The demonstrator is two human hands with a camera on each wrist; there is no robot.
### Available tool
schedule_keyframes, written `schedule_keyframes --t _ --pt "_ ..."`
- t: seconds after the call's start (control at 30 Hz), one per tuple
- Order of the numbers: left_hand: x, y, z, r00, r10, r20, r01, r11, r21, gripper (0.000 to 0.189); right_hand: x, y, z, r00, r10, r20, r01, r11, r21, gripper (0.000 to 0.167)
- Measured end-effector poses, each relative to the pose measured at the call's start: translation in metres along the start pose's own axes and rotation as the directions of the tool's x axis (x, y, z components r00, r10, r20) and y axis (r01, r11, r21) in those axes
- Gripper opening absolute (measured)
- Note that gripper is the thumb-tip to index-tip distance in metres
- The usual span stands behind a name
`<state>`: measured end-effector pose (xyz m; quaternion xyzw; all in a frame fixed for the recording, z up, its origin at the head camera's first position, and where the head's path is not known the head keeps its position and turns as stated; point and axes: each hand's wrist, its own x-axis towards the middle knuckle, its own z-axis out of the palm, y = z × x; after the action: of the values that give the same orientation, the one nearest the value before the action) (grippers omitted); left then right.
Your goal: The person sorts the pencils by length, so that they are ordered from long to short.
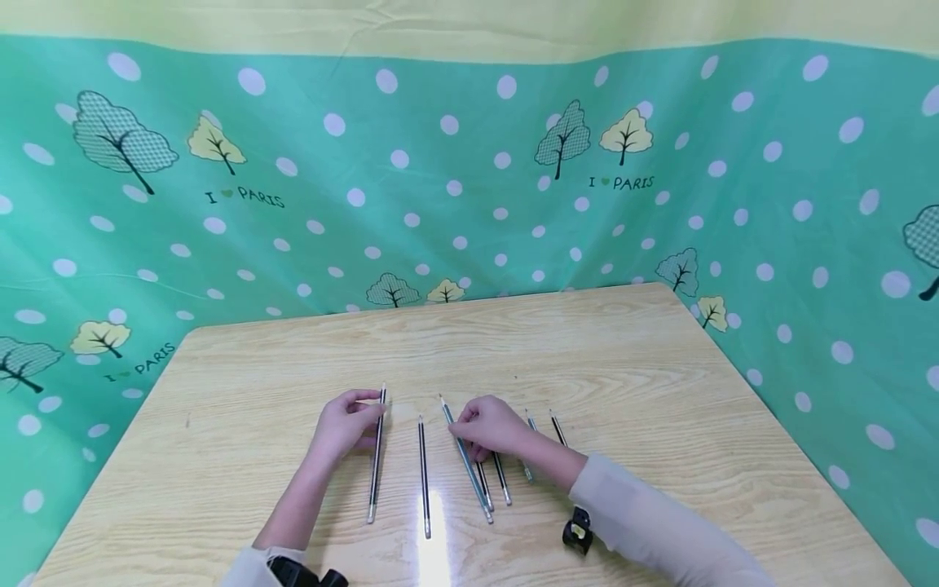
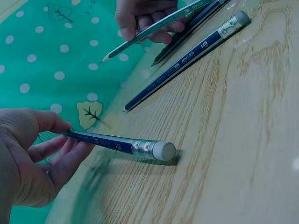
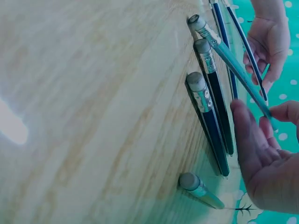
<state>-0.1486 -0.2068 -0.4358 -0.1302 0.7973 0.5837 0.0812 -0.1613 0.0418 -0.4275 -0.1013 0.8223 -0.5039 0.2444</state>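
Observation:
My left hand [image 1: 343,428] pinches a dark blue pencil [image 1: 377,465] near its pointed end, fingertips on one side and thumb on the other. In the left wrist view this pencil [image 2: 112,143] shows its white eraser towards the camera. My right hand [image 1: 497,425] pinches a teal pencil [image 1: 469,465] close to its tip; its eraser end slants down towards me. Between the hands a dark blue pencil [image 1: 424,481] lies on the table. Beneath the right hand two more dark pencils [image 3: 216,93] lie side by side, partly covered in the head view.
Right of the right hand lie another teal pencil [image 1: 527,473] and a dark pencil [image 1: 557,427], both partly hidden by the forearm. The wooden table [image 1: 293,367] ends at a green dotted cloth [image 1: 411,187] behind and on the sides.

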Motion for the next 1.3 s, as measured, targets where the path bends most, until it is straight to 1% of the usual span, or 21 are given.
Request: schedule_keyframes --t 0.13,0.23,0.3,0.47,0.57,0.83,1.07,1.3 --pt "-0.001 0.002 0.002 1.0 0.004 -0.001 -0.004 1.0 -0.03 0.041 0.003 0.005 0.002 0.997 0.044 0.056 -0.052 0.987 0.149 0.019" --pt "-0.001 0.002 0.003 1.0 -0.002 -0.006 0.001 0.998 -0.057 0.041 0.005 0.007 0.003 0.995 0.055 0.084 -0.073 0.972 0.224 0.019" --pt "-0.001 0.002 0.004 1.0 -0.006 -0.008 0.006 0.997 -0.075 0.041 0.005 0.007 0.002 0.994 0.057 0.089 -0.078 0.964 0.253 0.02" --pt "-0.001 0.003 0.005 1.0 -0.008 -0.01 0.007 0.992 -0.127 0.041 0.004 0.005 -0.001 0.995 0.062 0.079 -0.082 0.954 0.287 0.028" --pt "0.0 0.003 0.005 1.0 -0.007 -0.015 0.005 0.988 -0.156 0.04 0.003 0.005 -0.003 0.994 0.061 0.088 -0.085 0.948 0.307 0.034" --pt "-0.001 0.005 0.007 1.0 -0.007 -0.01 0.005 0.982 -0.191 0.041 0.004 0.006 -0.006 0.994 0.049 0.095 -0.082 0.923 0.377 0.045" --pt "-0.003 0.008 0.008 1.0 0.022 -0.01 -0.023 0.976 -0.218 0.045 0.002 0.004 -0.012 0.996 0.024 0.085 -0.057 0.906 0.419 0.044" --pt "-0.003 0.008 0.01 1.0 0.021 -0.017 -0.024 0.975 -0.22 0.045 0.001 0.0 -0.018 0.998 0.009 0.07 -0.038 0.902 0.429 0.04"
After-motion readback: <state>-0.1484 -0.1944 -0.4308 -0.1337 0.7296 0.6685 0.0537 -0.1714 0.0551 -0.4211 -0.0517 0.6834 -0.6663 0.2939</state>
